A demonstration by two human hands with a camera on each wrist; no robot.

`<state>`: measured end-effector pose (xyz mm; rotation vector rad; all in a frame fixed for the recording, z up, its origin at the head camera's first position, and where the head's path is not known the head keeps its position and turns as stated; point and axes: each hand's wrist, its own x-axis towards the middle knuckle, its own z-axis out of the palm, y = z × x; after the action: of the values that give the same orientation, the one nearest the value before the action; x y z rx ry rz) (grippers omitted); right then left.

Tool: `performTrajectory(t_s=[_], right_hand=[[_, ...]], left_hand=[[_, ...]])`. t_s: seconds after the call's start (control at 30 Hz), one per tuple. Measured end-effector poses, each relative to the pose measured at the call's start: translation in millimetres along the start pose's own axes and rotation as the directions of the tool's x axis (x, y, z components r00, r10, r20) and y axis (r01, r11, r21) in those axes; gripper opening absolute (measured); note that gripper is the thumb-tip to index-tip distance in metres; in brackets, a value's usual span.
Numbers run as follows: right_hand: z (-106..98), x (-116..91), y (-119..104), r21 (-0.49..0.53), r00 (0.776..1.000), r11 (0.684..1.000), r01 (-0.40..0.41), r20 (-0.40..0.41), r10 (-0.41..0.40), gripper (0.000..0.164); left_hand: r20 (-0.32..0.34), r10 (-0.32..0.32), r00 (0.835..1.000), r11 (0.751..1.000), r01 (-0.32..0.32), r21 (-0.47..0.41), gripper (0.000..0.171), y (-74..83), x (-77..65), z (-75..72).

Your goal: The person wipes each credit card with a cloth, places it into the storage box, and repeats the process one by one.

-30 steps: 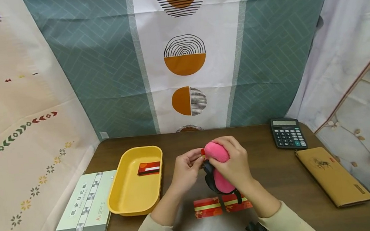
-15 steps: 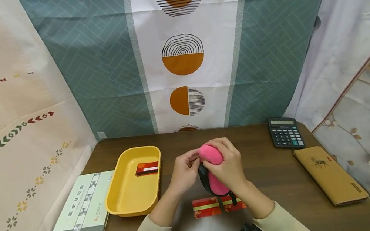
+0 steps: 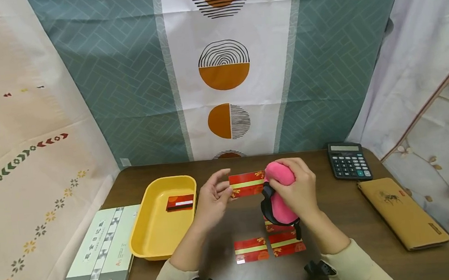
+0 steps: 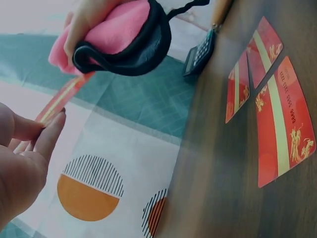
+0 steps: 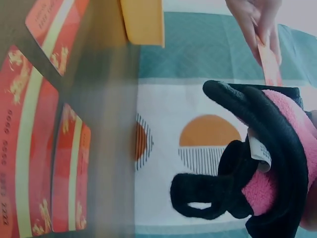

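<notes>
My left hand (image 3: 210,202) pinches the edge of a red card (image 3: 247,184) with a yellow stripe, between thumb and fingers. The card's other end meets the dark edge of a pink plush article (image 3: 281,206) with black trim and a black strap, which my right hand (image 3: 299,189) grips. A small white tag (image 5: 260,151) shows on the plush article in the right wrist view. Below the hands, two similar red cards, one left (image 3: 251,251) and one right (image 3: 288,244), lie side by side. A third card (image 3: 271,228) lies just behind them, partly covered by the plush article.
To the left stands a yellow tray (image 3: 165,240) holding a red card (image 3: 179,203) with a black band and white strip. A pale green notebook (image 3: 97,256) lies beside it. At the right are a black calculator (image 3: 350,164) and a tan wallet-like case (image 3: 404,215).
The hands have moved apart, and the card between them now shows across its width, where only a red corner was visible. The plush article has shifted right, uncovering part of the third table card.
</notes>
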<state>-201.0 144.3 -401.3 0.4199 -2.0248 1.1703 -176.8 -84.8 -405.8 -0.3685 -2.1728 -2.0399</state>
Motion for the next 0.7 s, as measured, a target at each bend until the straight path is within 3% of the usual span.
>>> performTrajectory(t_s=[0.2, 0.37, 0.47, 0.57, 0.7], right_hand=[[-9, 6, 4, 0.021, 0.999, 0.999, -0.024, -0.034, 0.024, 0.037], [-15, 9, 3, 0.041, 0.997, 0.998, -0.048, -0.057, 0.05, 0.038], [-18, 9, 1, 0.054, 0.996, 0.996, -0.065, -0.054, 0.067, 0.038], [-22, 10, -13, 0.068, 0.996, 0.995, -0.074, -0.05, 0.077, 0.037], [-26, 14, -32, 0.081, 0.996, 0.994, -0.067, -0.055, 0.072, 0.037]], left_hand=[[-0.029, -0.024, 0.999, 1.0, 0.024, 0.009, 0.026, 1.7, 0.5, -4.1], [-0.063, -0.03, 0.998, 0.999, 0.031, 0.013, 0.031, 1.6, 0.8, -4.9], [-0.086, -0.016, 0.996, 0.999, 0.013, -0.037, 0.027, -0.7, 2.4, -4.4], [-0.117, -0.056, 0.992, 0.994, 0.044, -0.101, 0.02, -1.7, 4.0, -2.4], [-0.156, -0.153, 0.976, 0.98, 0.129, -0.149, 0.023, -0.6, 5.6, 3.4]])
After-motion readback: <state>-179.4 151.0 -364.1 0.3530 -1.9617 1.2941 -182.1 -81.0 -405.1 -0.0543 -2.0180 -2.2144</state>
